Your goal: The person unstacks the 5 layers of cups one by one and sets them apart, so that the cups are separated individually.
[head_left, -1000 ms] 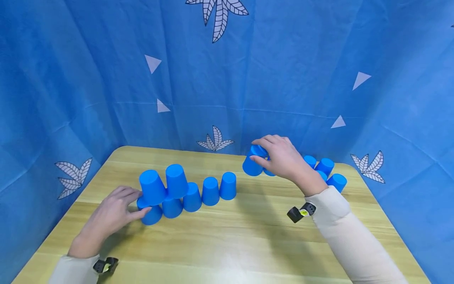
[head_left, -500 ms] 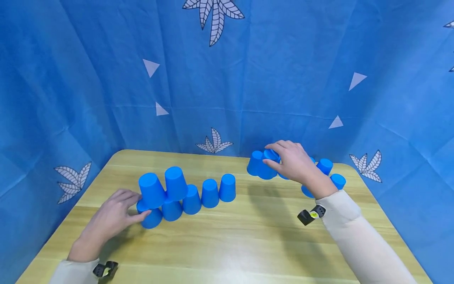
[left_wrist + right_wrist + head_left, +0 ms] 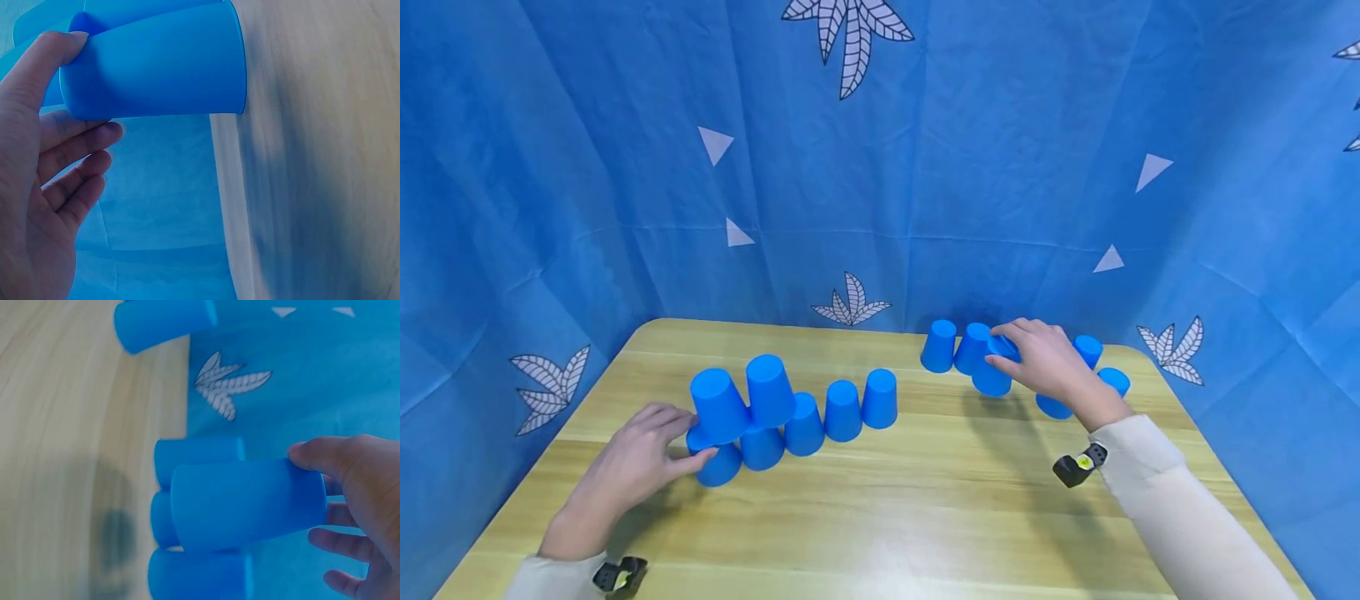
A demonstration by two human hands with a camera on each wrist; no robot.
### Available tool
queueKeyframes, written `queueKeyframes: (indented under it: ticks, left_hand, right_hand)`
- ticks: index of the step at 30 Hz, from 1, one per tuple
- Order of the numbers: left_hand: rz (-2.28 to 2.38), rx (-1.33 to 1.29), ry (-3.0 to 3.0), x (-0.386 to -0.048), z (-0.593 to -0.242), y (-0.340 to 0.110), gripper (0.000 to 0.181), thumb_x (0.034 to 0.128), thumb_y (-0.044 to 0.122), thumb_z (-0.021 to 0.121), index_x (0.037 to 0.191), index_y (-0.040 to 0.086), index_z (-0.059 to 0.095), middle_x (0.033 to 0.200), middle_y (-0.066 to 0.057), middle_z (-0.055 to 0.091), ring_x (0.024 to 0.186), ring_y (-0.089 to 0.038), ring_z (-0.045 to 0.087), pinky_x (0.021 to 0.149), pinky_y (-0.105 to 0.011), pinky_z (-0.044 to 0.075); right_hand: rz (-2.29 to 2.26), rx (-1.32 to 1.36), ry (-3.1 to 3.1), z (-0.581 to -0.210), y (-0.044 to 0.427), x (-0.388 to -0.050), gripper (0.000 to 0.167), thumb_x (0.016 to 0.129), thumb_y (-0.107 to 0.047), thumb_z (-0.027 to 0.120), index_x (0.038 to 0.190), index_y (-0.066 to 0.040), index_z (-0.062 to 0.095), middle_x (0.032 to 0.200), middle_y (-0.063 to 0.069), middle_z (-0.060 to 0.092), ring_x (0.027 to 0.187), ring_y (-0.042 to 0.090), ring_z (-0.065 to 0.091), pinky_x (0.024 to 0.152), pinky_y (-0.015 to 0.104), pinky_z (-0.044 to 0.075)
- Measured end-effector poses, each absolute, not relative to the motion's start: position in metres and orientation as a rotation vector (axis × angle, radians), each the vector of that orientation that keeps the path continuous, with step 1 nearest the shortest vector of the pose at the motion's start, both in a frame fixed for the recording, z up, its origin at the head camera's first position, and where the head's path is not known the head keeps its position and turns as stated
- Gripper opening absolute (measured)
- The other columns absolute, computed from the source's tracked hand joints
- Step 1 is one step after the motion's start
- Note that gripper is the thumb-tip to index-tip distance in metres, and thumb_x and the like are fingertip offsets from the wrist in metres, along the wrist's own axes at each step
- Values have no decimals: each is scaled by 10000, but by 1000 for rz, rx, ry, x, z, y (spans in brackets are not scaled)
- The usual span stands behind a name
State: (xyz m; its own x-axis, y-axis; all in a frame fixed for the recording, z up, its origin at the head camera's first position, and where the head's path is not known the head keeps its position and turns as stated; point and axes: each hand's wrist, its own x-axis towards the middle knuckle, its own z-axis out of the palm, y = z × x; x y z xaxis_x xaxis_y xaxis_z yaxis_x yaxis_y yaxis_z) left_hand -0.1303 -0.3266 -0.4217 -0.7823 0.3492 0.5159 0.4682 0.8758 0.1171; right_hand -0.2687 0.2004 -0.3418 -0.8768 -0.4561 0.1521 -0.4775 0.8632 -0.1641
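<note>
Yellow labels [image 3: 1084, 462], too small to be read, are borne by the black left camera [image 3: 620, 575], nearer than the row [image 3: 805, 427], and by the right camera [image 3: 1070, 472], to its right; pale cloth sleeves [image 3: 1176, 508] are adjoined. Five inverted, smooth, tapered blue cups form the row on a glossy, wood-grained table [image 3: 865, 525]. Its left end cup [image 3: 722, 470] is pinched between thumb and fingers by the left hand [image 3: 632, 458]; its lipped rim is shown clearly only in the left wrist view. Two upper cups [image 3: 771, 392] are stacked over the row's left part. Right of the row, the held cup [image 3: 991, 383] is clamped near its base by the right hand [image 3: 1045, 362]; table contact cannot be told. Behind it, three back cups [image 3: 938, 348] are revealed by the right wrist view, two by the head view. Beyond the row, a creased blue curtain [image 3: 835, 183] is patterned with white leaves [image 3: 852, 304].
</note>
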Motion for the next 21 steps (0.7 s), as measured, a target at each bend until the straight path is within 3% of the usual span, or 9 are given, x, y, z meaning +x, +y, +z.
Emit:
queueKeyframes:
  ticks: [21]
  left_hand:
    - [-346, -581, -2581, -128, -422, -326, 459, 725, 328, 845, 987, -30, 728, 955, -123, 691, 907, -308, 617, 783, -493, 549]
  right_hand:
    - [208, 612, -3078, -380, 233, -289, 515, 932, -368, 662, 1318, -34, 587, 1276, 242, 580, 1218, 477, 472, 986, 710, 318]
